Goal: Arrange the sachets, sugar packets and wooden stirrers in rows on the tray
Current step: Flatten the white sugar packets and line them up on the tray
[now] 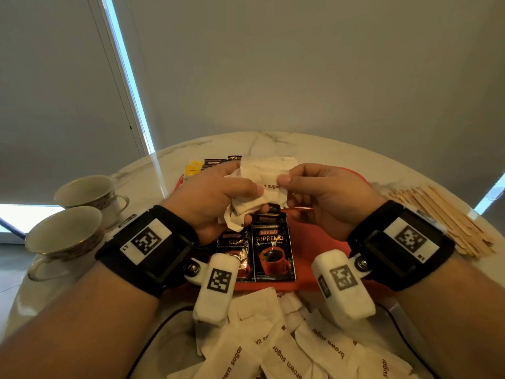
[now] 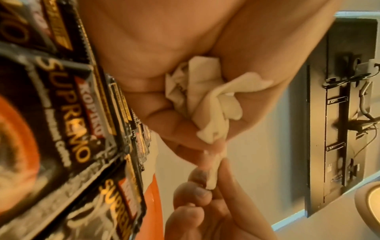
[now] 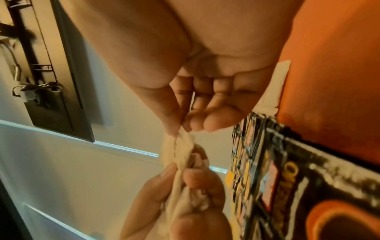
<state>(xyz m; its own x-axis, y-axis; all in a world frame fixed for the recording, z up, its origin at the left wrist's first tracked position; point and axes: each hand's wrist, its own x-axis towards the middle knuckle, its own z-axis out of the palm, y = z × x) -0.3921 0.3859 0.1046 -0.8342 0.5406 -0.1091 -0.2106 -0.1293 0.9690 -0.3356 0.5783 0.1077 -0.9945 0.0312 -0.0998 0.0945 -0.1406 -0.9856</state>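
Both hands are raised above the red tray (image 1: 322, 242). My left hand (image 1: 216, 198) grips a crumpled bunch of white brown sugar packets (image 1: 254, 187), seen bunched in the palm (image 2: 207, 100). My right hand (image 1: 319, 192) pinches the right edge of one packet between thumb and forefinger (image 3: 180, 144). Black Kopiko coffee sachets (image 1: 273, 253) lie side by side on the tray below the hands, with more sachets (image 1: 216, 161) at its far end. A heap of loose sugar packets (image 1: 289, 343) lies on the table nearest me. Wooden stirrers (image 1: 442, 217) are piled to the right of the tray.
Two teacups (image 1: 84, 209) stand at the left on the round marble table (image 1: 273, 143). Yellow sachets (image 1: 192, 168) lie at the tray's far left. A dark cable (image 1: 153, 337) runs across the near table edge. A wall rises behind the table.
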